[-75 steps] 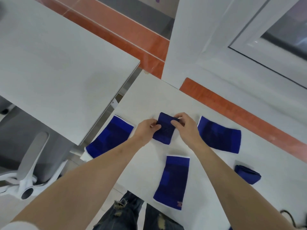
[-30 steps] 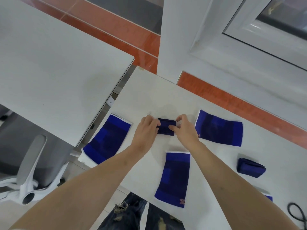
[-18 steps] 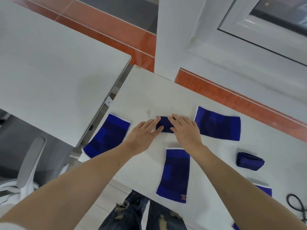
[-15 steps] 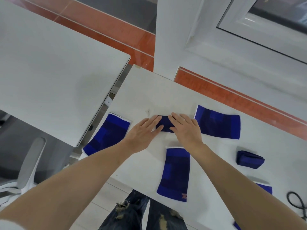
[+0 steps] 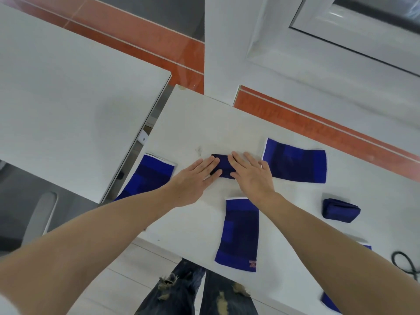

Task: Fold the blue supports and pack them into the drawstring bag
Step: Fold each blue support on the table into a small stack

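A small folded blue support (image 5: 223, 165) lies on the white table (image 5: 204, 114). My left hand (image 5: 195, 178) and my right hand (image 5: 250, 176) lie flat on it, fingers straight, pressing its two ends. Three flat blue supports lie around them: one at the left table edge (image 5: 150, 176), one on the right (image 5: 295, 163), one near me (image 5: 238, 233). Another folded support (image 5: 339, 210) sits further right. More blue fabric peeks out beside my right forearm (image 5: 366, 247) and at the bottom right (image 5: 329, 302). No drawstring bag is in view.
A second white table (image 5: 68, 98) stands close on the left, with a narrow gap between the two. A grey chair (image 5: 38, 219) sits below it. A black cord (image 5: 406, 264) lies at the right edge. A white wall and window frame (image 5: 318, 53) rise behind the table.
Both hands went from pinching and folding the support to lying flat on it. The support is now a small folded packet pressed against the table.
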A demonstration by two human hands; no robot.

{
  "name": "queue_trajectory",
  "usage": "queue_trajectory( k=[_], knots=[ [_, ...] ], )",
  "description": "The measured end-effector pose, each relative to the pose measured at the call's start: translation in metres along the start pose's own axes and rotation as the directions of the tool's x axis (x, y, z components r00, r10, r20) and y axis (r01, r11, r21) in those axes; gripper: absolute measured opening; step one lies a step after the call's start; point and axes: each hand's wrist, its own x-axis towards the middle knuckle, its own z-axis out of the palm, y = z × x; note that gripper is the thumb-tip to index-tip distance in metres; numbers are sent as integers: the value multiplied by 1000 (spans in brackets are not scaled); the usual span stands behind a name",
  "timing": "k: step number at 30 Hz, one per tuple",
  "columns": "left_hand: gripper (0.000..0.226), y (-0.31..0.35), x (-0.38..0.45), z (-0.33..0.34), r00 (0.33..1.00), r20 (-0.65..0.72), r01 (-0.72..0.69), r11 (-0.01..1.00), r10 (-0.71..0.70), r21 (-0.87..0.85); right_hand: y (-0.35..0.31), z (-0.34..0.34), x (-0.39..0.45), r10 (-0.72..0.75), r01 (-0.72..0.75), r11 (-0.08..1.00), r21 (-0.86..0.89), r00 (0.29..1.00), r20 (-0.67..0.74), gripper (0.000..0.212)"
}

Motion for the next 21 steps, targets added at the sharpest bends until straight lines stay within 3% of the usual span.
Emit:
queue_trajectory(
  k=[10, 15, 18, 21],
  knots=[
    [72, 8, 1, -8, 998, 22, 59, 998, -59, -1, -3, -7, 2, 37, -36, 999, -3, 996, 78, 56],
    [69, 26, 1, -12, 988, 22, 152, 988, -152, -24, -13, -19, 3, 110, -118, 990, 82, 989, 95, 56],
    [66, 32, 0, -20, 984, 26, 176, 981, -174, -77, -19, -26, -5, 173, -177, 972, 152, 984, 40, 56],
    [65, 40, -9, -26, 982, 33, 187, 975, -185, -122, -20, -33, -30, 255, -228, 939, 256, 964, -75, 42]
  ],
)
